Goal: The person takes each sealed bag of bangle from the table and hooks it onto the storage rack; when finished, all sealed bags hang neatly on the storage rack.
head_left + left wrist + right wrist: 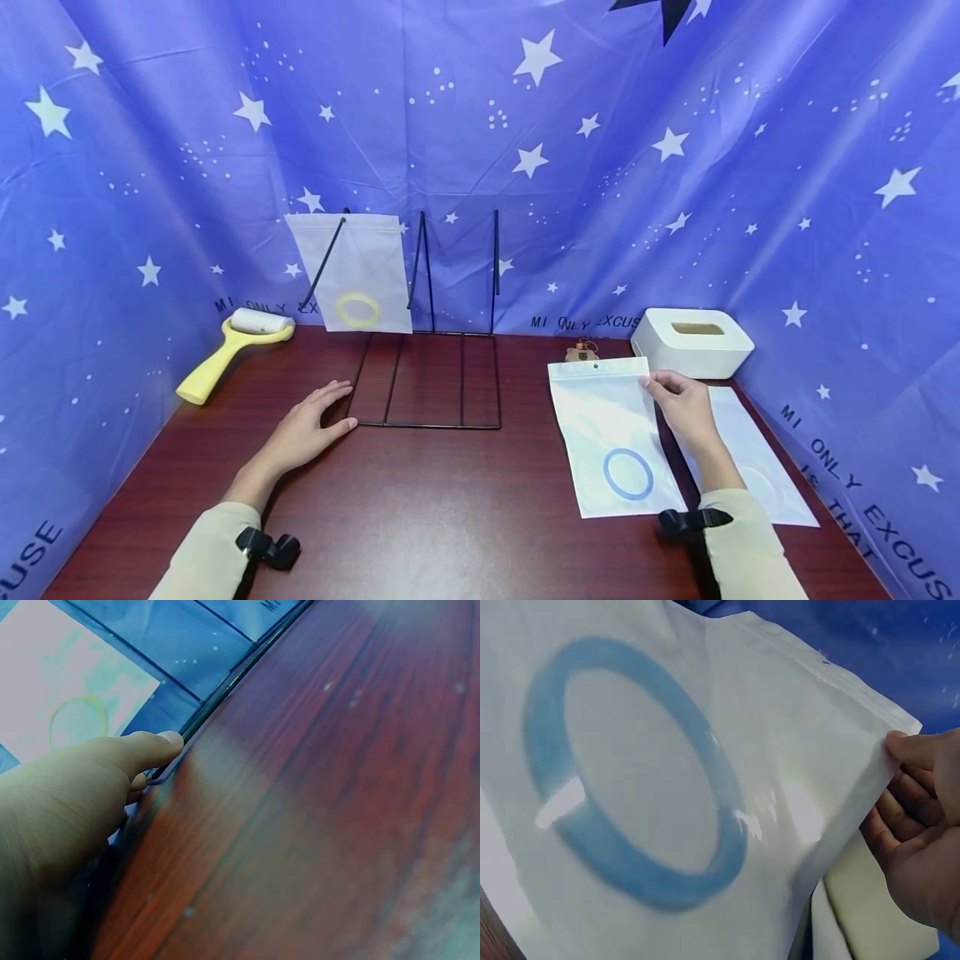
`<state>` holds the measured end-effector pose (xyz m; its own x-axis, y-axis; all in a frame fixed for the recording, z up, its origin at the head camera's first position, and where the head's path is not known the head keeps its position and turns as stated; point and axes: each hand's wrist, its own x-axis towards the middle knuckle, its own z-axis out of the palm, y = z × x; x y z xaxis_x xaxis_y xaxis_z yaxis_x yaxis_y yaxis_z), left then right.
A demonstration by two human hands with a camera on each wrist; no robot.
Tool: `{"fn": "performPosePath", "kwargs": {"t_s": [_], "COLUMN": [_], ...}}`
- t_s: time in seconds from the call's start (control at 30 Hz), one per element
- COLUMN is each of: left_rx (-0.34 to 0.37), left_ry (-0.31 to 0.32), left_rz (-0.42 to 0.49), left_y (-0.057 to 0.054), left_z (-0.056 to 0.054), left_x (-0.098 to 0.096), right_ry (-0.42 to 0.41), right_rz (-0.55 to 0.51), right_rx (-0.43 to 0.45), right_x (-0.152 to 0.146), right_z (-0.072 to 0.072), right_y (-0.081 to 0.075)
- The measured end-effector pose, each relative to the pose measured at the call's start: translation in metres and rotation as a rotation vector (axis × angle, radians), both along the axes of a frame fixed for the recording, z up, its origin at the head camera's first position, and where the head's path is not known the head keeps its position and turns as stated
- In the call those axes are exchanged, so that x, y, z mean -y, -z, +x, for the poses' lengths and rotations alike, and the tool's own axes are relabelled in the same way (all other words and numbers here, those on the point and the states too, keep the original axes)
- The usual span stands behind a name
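In the head view my right hand [684, 404] pinches the upper right edge of a white zip bag [592, 417] between thumb and fingers. A blue ring [731, 802] shows through the bag's front, and a small hang hole sits in its top strip. My left hand [303, 429] rests at the near left corner of a black wire rack [442, 426], its thumb along the front wire and its fingers extended at the left side. Another white bag [367, 258] with a yellow ring [357, 310] hangs on the rack's left hook.
A second white bag [757, 450] lies at the right beneath my forearm. Behind it stands a white tissue box [693, 358], with a small brown ornament [581, 354] to its left. At the far left lies a yellow-handled lint roller [225, 350]. Starry blue cloth [465, 125] encloses the table.
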<state>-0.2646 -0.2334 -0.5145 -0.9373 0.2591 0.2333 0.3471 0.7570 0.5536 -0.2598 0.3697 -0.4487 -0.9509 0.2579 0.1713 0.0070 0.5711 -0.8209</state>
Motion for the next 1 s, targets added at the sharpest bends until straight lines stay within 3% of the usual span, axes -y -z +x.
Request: {"fn": "performPosePath", "kwargs": {"t_s": [0.27, 0.43, 0.6, 1.0], "left_rx": [0.0, 0.0, -0.002, -0.007], "left_ry": [0.001, -0.002, -0.003, 0.0], "left_rz": [0.009, 0.003, 0.002, 0.005], "left_y": [-0.001, -0.002, -0.001, -0.001], "left_z": [0.001, 0.001, 0.002, 0.002], "left_x": [0.0, 0.0, 0.0, -0.001], "right_ry": [0.002, -0.048, -0.095, -0.226], "right_rz": [-0.234, -0.419, -0.536, -0.624], "right_rx": [-0.054, -0.107, -0.182, -0.257], "right_x": [0.026, 0.043, 0.061, 0.114], "right_z": [0.013, 0.02, 0.028, 0.04], "right_y": [-0.022, -0.034, -0.042, -0.054]}}
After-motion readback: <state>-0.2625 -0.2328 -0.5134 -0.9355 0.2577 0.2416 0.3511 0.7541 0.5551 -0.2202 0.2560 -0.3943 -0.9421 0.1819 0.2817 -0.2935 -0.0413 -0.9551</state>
